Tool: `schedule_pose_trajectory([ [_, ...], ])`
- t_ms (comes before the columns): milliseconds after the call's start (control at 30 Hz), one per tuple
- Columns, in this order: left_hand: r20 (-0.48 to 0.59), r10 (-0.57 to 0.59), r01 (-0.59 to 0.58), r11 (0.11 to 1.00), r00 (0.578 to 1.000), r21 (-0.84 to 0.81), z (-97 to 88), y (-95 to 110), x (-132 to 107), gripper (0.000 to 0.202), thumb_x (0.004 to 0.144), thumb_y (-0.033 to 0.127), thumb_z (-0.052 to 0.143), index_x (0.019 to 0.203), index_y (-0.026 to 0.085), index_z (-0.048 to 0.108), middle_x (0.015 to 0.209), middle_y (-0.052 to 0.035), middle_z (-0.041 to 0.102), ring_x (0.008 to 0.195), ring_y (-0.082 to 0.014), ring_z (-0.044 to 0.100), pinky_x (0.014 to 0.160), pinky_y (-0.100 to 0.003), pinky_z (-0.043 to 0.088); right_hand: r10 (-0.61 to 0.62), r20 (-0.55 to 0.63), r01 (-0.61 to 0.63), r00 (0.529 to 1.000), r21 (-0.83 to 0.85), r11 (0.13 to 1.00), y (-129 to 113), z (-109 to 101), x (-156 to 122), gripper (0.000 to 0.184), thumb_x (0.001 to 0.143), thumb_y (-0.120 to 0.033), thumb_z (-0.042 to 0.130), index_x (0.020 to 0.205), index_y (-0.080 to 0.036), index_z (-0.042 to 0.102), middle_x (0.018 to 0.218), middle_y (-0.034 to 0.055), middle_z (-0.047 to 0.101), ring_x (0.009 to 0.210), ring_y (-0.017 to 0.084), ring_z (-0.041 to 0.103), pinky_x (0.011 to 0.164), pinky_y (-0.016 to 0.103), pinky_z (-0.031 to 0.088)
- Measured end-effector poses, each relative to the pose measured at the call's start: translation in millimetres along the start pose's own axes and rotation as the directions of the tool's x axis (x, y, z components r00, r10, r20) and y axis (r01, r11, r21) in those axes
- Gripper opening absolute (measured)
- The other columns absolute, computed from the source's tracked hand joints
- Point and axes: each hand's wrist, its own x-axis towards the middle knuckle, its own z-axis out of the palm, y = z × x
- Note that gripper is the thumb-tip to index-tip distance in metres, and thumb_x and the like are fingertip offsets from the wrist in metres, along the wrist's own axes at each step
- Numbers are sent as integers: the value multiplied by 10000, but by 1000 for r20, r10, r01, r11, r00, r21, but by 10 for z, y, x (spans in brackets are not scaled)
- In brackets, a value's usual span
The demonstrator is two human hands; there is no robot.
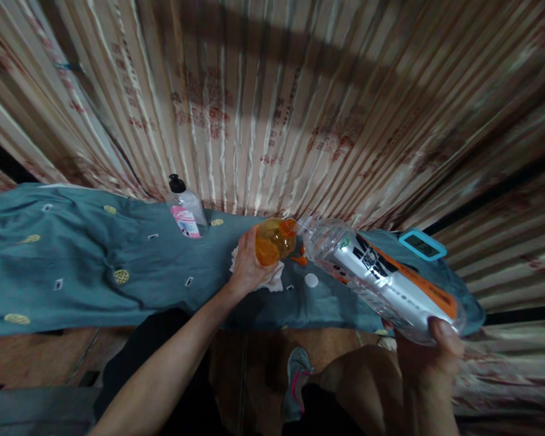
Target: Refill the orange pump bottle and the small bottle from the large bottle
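My left hand point(246, 262) is wrapped round a small bottle of orange liquid point(275, 240), held tilted just above a white cloth point(275, 280) on the teal-covered table. My right hand point(429, 351) grips the base of a large clear plastic bottle point(381, 278) with a white, black and orange label. That big bottle lies almost level, its mouth touching the mouth of the small orange bottle. A white cap point(311, 280) and an orange cap point(300, 260) rest on the cloth cover below the two mouths.
A teal patterned cover point(95, 266) drapes the table. A pump bottle with a pink label point(186, 212) stands at the back. A light-blue framed device point(422, 244) sits at the right end. A striped curtain hangs behind. My knee and shoe point(297, 381) show below.
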Motion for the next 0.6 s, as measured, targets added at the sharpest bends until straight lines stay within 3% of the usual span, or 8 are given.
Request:
schedule_pose_trajectory([
  [167, 12, -1, 1, 1000, 1000, -8, -11, -8, 2, 969, 657, 251, 913, 1494, 236, 425, 1417, -113, 605, 1353, -355, 603, 1213, -563, 478, -3, 11, 3, 1000, 1, 1000, -4, -7, -3, 688, 493, -484, 798, 1117, -219, 683, 1126, 82, 697, 680, 160, 583, 431, 234, 467],
  [367, 3, 10, -10, 1000, 1000, 10, -8, 5, 4, 961, 648, 229, 903, 1489, 212, 437, 1403, -125, 614, 1331, -357, 615, 1203, -562, 487, 21, -11, -22, 1000, -7, 1000, -24, 1, -14, 627, 485, -478, 782, 1041, -199, 701, 1121, 92, 695, 724, 167, 582, 455, 233, 472],
  [600, 1, -9, 9, 1000, 1000, -4, 1, 11, 5, 995, 634, 224, 914, 1503, 220, 428, 1426, -123, 600, 1358, -356, 602, 1212, -547, 481, -5, 5, 5, 1000, -2, 1000, -35, 21, -20, 698, 501, -470, 780, 1146, -216, 703, 1163, 86, 694, 718, 161, 582, 443, 223, 466],
])
